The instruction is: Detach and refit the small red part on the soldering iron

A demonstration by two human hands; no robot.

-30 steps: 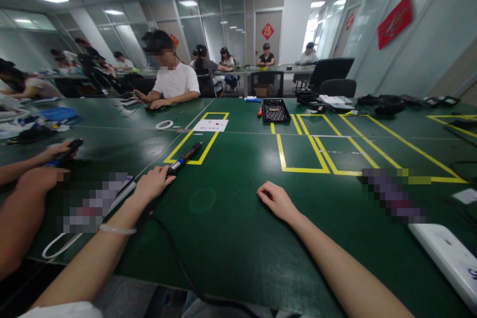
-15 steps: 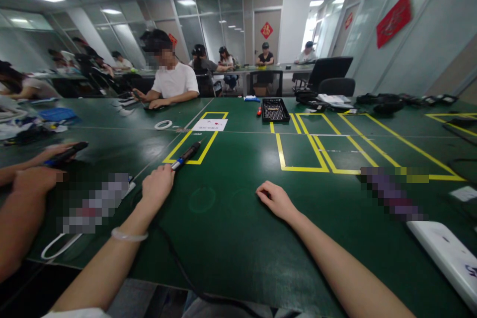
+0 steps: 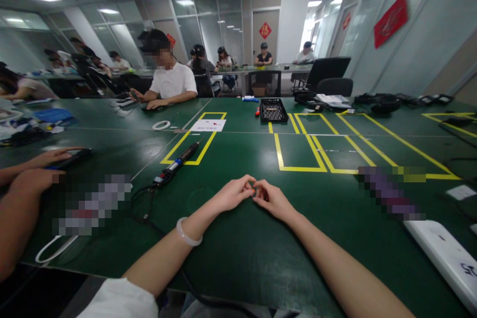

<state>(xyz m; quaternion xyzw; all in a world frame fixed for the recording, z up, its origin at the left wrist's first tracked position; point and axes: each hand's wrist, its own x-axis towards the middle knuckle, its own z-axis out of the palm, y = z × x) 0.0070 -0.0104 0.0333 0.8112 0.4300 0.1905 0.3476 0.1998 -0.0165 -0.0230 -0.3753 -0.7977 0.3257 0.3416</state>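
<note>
Glass partitions (image 3: 197,25) and pale pillars enclose a long office, fronted by a wide, glossy dark green table (image 3: 231,253) marked with yellow tape outlines (image 3: 303,169). Across it sits a co-worker in a white short-sleeved shirt and dark cap (image 3: 173,81). On the near right lies a long white plastic block with rounded corners (image 3: 439,253). At the middle of the near side, the left hand (image 3: 235,194) and right hand (image 3: 275,199) meet, fingers curled inward and tips together or nearly so (whether either grips anything, I cannot tell). Beyond the left hand, to its left, a slim black, silver and blue pen-shaped tool with a dark cable (image 3: 179,161) lies on the green surface, its pointed end inside one yellow rectangle. White printed paper (image 3: 207,125) crosses that rectangle farther back; a shallow black plastic tray (image 3: 274,120) stands to the paper's right. Smallest is a tiny orange-red spot (image 3: 254,192) between the fingertips, too small to identify.
</note>
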